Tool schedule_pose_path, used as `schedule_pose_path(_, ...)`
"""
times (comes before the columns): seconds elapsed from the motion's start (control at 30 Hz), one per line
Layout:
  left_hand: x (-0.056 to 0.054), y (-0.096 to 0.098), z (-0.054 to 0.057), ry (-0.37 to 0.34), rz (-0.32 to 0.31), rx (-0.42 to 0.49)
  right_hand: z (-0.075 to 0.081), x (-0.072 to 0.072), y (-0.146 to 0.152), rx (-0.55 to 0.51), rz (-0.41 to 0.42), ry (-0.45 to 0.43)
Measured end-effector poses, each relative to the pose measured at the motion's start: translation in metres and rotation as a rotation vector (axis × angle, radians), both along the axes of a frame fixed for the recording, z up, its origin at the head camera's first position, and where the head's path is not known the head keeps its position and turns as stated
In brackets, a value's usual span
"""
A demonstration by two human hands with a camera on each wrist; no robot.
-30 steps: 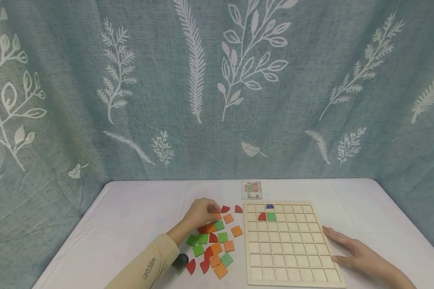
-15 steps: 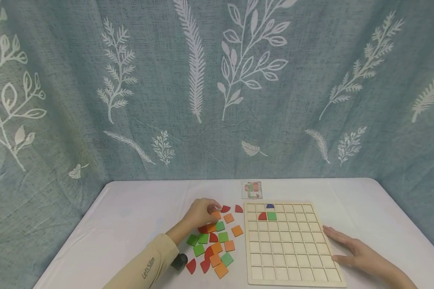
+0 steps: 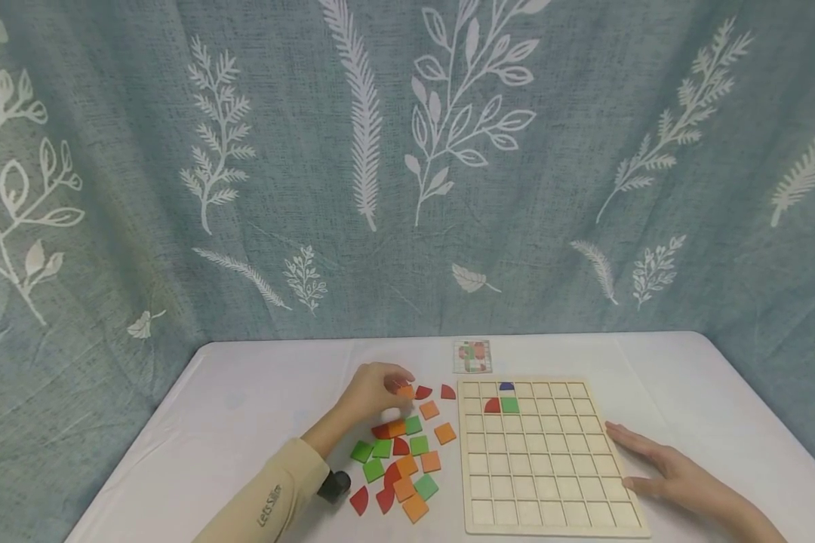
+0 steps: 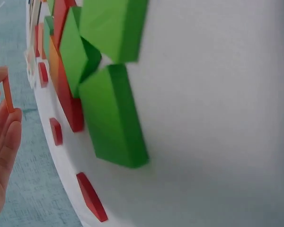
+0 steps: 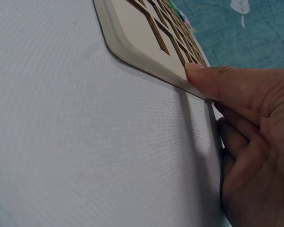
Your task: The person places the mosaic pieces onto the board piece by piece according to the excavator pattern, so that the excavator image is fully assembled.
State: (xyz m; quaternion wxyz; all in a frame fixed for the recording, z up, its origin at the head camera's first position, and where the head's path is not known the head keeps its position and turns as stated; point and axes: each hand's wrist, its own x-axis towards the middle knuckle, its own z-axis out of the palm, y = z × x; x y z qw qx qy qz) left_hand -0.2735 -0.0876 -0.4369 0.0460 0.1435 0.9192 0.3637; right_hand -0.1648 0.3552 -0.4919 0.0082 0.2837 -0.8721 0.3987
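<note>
My left hand (image 3: 378, 392) pinches an orange square tile (image 3: 406, 392) between thumb and fingertips, over the far end of a scatter of loose tiles. In the left wrist view the tile (image 4: 8, 94) shows edge-on, clear of the tabletop. My right hand (image 3: 672, 477) lies along the right edge of a pale wooden grid board (image 3: 550, 467), its fingers extended. In the right wrist view the thumb of that hand (image 5: 255, 109) touches the board's rim (image 5: 146, 71). On the board sit a red quarter-circle (image 3: 492, 406), a green square (image 3: 510, 406) and a blue piece (image 3: 507, 387).
Several orange squares (image 3: 444, 434), green squares (image 3: 362, 451) and red quarter-circles (image 3: 358, 501) lie left of the board, some overlapping. A small patterned card (image 3: 472, 357) lies behind it. A black device (image 3: 335, 486) is at my left wrist. A leaf-print curtain (image 3: 278, 188) hangs behind the table.
My left hand has lifted the orange tile up and slightly away from the other tiles. The right hand keeps its place beside the board.
</note>
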Motion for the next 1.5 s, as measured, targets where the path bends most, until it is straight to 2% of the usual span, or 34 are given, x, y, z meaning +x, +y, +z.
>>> schedule_pose_path(0.2, 0.005, 0.014, 0.000, 0.037, -0.075, -0.003, -0.001, 0.001, 0.001, -0.005, 0.003, -0.001)
schedule_pose_path(0.37, 0.015, 0.037, -0.001, 0.075, -0.162, -0.005, -0.001, 0.000, 0.001, 0.000, 0.005, 0.002)
schedule_pose_path(0.5, 0.022, 0.058, -0.002, 0.069, -0.229, -0.022, 0.000, 0.000, 0.001, -0.001, 0.002, 0.004)
schedule_pose_path(0.7, 0.028, 0.087, -0.001, 0.014, -0.257, -0.023, 0.001, 0.000, 0.000, -0.013, 0.005, -0.009)
schedule_pose_path(0.87, 0.027, 0.105, -0.006, 0.063, -0.300, -0.090, 0.002, 0.000, 0.000, -0.018, 0.006, -0.014)
schedule_pose_path(1.0, 0.023, 0.112, -0.009, 0.129, -0.321, -0.141, 0.002, 0.000, 0.000, -0.025, 0.007, -0.031)
schedule_pose_path(1.2, 0.018, 0.117, -0.010, 0.181, -0.358, -0.195, 0.001, 0.001, 0.001, -0.020, 0.003, -0.042)
schedule_pose_path(1.4, 0.017, 0.118, -0.009, 0.208, -0.363, -0.200, 0.002, 0.002, 0.000, -0.012, 0.003, 0.011)
schedule_pose_path(1.5, 0.018, 0.119, -0.008, 0.218, -0.359, -0.212, 0.002, 0.002, -0.001, -0.013, -0.003, 0.006)
